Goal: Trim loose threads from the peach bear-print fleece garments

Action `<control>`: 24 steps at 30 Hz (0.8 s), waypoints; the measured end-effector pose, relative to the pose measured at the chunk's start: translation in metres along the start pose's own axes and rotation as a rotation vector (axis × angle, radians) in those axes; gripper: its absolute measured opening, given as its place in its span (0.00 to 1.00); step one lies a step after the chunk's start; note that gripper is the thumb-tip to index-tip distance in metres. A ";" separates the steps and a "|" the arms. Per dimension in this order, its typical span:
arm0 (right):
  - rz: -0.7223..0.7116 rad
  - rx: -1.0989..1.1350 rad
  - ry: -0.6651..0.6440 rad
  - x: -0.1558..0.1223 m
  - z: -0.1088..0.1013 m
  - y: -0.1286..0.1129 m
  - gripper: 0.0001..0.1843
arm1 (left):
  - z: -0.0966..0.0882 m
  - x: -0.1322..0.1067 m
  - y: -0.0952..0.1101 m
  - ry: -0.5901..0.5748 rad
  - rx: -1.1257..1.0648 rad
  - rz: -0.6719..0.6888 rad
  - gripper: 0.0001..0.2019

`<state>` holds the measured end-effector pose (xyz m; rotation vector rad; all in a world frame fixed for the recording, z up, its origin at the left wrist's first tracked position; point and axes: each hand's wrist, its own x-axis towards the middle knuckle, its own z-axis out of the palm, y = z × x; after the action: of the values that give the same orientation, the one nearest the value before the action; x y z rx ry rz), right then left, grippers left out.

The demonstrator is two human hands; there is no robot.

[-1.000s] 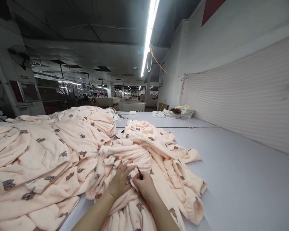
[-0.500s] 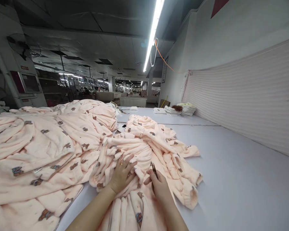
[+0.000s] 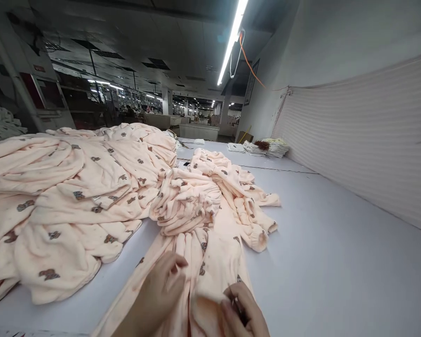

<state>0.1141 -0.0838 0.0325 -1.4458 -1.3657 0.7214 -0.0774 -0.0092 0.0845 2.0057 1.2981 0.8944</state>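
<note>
A pale pink fleece garment [image 3: 228,252] with small brown bear prints lies in front of me, its upper part bunched into a gathered heap [image 3: 185,201]. Over its near end, my left hand [image 3: 159,292] is blurred, with the fingers curved and a gap between thumb and forefinger; I see nothing held there. My right hand [image 3: 247,311] is closed around dark thread snips [image 3: 239,310], mostly hidden by the fingers. Its fingertips are at a raised fold [image 3: 208,306] of the same garment; whether they pinch the cloth is unclear.
A large pile of matching pink fleece [image 3: 66,196] covers the table's left side. Sleeves with ribbed cuffs [image 3: 257,238] spread right of the heap. Folded white cloth stacks [image 3: 275,147] stand at the far end of the pale table [image 3: 337,252], beside a wall hung with striped fabric [image 3: 365,135].
Both hands have come back from the gathered heap toward me, to the garment's near end. My left hand has let go of the heap. The view has tilted down and shifted.
</note>
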 end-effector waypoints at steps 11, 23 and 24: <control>-0.148 -0.321 0.158 -0.014 -0.064 -0.035 0.09 | 0.053 -0.036 0.039 -0.050 -0.419 -0.053 0.03; -0.357 -0.595 -0.069 0.000 -0.052 -0.029 0.15 | 0.066 -0.036 0.034 -0.035 -0.899 -0.094 0.04; -0.397 -0.629 -0.084 0.000 -0.052 -0.031 0.16 | 0.066 -0.035 0.034 -0.046 -0.912 -0.104 0.04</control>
<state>0.1497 -0.0998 0.0786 -1.5430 -1.9832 0.0879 -0.0174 -0.0612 0.0625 1.2169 0.7358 1.1122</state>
